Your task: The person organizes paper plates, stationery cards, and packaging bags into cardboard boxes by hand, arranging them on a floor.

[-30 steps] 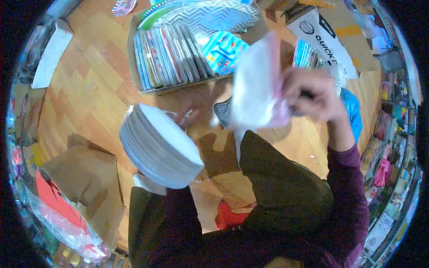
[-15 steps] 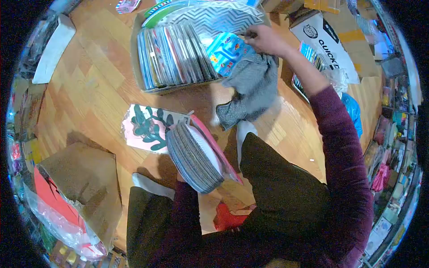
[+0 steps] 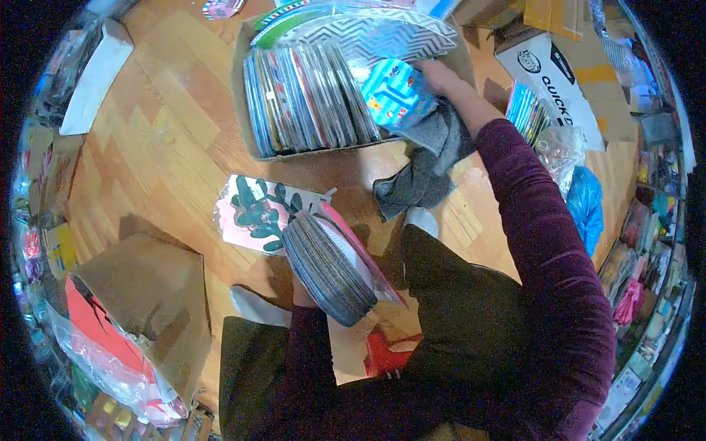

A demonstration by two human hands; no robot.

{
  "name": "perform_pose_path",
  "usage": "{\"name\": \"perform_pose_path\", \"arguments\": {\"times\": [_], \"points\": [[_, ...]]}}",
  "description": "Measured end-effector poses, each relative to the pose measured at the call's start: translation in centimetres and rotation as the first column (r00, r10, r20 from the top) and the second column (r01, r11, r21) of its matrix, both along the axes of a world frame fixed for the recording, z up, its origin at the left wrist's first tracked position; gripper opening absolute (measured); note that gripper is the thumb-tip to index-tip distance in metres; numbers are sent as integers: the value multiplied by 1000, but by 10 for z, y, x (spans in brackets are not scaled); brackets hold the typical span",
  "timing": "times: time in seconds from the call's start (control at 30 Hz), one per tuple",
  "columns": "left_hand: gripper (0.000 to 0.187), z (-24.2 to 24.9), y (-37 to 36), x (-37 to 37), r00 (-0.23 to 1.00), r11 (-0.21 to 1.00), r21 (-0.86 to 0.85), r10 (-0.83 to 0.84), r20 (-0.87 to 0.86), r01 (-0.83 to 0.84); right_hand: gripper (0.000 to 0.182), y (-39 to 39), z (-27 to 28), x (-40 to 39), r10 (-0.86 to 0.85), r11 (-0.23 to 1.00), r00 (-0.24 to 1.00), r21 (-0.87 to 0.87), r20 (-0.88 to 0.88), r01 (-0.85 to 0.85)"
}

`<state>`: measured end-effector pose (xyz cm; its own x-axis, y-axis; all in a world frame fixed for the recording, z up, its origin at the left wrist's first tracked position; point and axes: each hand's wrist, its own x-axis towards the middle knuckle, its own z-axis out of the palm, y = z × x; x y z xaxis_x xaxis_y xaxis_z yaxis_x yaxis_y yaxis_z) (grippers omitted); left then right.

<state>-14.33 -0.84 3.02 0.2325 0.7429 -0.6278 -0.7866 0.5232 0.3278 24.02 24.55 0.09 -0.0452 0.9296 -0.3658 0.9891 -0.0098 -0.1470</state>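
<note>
My left hand [image 3: 302, 292] is mostly hidden beneath a thick stack of round plates [image 3: 329, 268], which it holds tilted above the floor; its fingers are out of sight. A pink sheet [image 3: 368, 257] lies along the right side of the stack. My right hand [image 3: 440, 76] reaches into the cardboard box [image 3: 240, 95], its fingers closed at the edge of a blue patterned round item [image 3: 398, 94]. Beside that item stands a row of flat wrapped packs [image 3: 312, 95]. A grey cloth [image 3: 423, 165] hangs over the box's near right corner down to the floor.
A pink card with green leaves [image 3: 254, 213] lies on the floor. At the left stands an open brown carton [image 3: 147, 294] with red contents. A red item [image 3: 390, 353] is between my legs. On the right are a white box [image 3: 548, 81] and a blue bag [image 3: 585, 206].
The blue item has turned in my right hand and now shows a rounder face. The whole view has shifted, with things appearing slightly farther right. My left hand still holds the stack.
</note>
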Motion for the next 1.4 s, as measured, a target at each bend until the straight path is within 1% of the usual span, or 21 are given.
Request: {"name": "perform_pose_path", "arguments": {"times": [0.07,0.13,0.2,0.27,0.3,0.33,0.4,0.53,0.6,0.67,0.73,0.8,0.87,0.93,1.07,1.13,1.17,1.23,1.3,1.37,1.4], "points": [[50,0,3,-2,1000,1000,-4,3,-9,-3,47,11,1,10,-13,999,1000,-37,-6,13],[50,0,5,-2,1000,1000,-9,0,-15,-1,33,15,20,16,216,976,975,-36,44,-215],[51,-1,7,0,1000,1000,-10,-4,-21,4,34,15,14,10,245,969,968,-14,59,-245],[51,-2,9,3,1000,1000,-14,-19,-23,19,44,19,-14,10,262,965,956,9,-133,-263],[51,-3,9,4,999,1000,-17,-25,-26,24,40,13,-13,-2,242,970,958,68,-151,-234],[51,-3,9,6,999,999,-19,-31,-28,31,29,5,-1,-21,151,988,988,43,17,-151],[51,-2,10,7,998,999,-15,-42,-37,42,21,3,-7,-29,88,994,986,56,141,-97],[51,0,12,9,998,999,-2,-50,-47,50,17,-1,19,-17,174,983,949,8,261,-183],[52,3,13,9,997,998,4,-58,-58,58,22,-3,39,-6,84,986,987,134,139,-103],[52,9,15,9,996,998,15,-62,-71,63,30,-21,90,-6,86,934,990,356,-108,-42],[52,18,20,13,994,997,42,-66,-88,70,34,-46,126,-1,42,970,921,236,-388,56],[52,30,32,21,991,992,91,-75,-110,85,39,-95,153,-20,-49,995,698,26,-715,96],[52,46,50,36,985,980,154,-102,-139,123,42,-138,167,-37,60,991,450,-2,-891,-136],[53,63,71,58,973,955,229,-150,-176,189,45,-172,178,-47,97,979,429,7,-898,-206],[62,84,98,98,907,844,355,-313,-284,402,49,-212,174,-36,31,990,442,-32,-897,-135],[64,90,103,114,857,795,343,-399,-327,501,50,-227,169,-21,-451,882,202,-468,-869,-43],[64,96,105,121,831,783,311,-431,-353,538,45,-234,155,-15,-200,980,244,-199,-949,28],[63,120,99,139,840,802,302,-403,-364,516,41,-242,149,-5,-162,987,270,-149,-949,67],[59,118,101,147,841,826,256,-397,-367,502,38,-250,143,2,-133,989,300,-104,-945,109],[57,123,103,158,861,857,250,-342,-377,451,31,-255,137,9,-500,857,89,-478,-861,192],[55,121,115,162,864,832,317,-326,-385,455,31,-256,138,16,-499,856,77,-477,-863,198]]}}
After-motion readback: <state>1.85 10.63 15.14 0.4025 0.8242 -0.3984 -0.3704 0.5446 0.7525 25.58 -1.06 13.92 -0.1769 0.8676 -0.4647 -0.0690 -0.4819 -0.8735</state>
